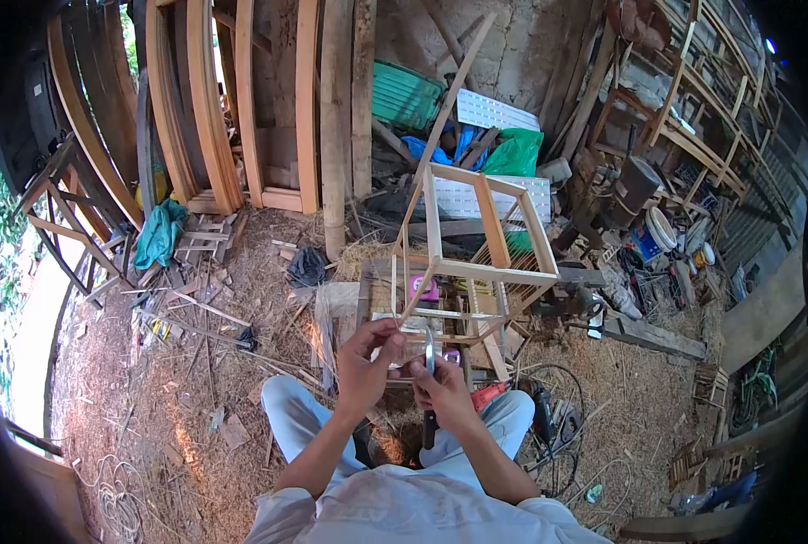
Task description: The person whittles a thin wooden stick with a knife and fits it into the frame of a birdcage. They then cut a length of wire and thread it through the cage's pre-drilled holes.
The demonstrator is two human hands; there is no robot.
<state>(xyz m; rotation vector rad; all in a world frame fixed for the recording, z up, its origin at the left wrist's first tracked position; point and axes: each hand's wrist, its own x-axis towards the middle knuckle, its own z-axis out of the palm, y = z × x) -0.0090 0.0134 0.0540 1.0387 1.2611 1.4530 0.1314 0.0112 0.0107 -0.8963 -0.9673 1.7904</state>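
Observation:
My right hand [444,392] is closed around a knife [429,349], its blade pointing up and away from me and its dark handle below the fist. Close to its left, my left hand [368,361] pinches the near end of a thin wooden strip [417,297]. The strip's far end overlaps the corner of a small wooden frame [495,270] with slender bars, which stands just beyond my hands. A pink tape measure [425,288] shows through the frame's bars.
A red power tool [490,395] lies by my right knee, with a black cable [578,399] looping on the ground. Wood shavings and offcuts cover the floor. Tall timber frames [206,109] lean at the back left; a green crate [408,94] stands behind.

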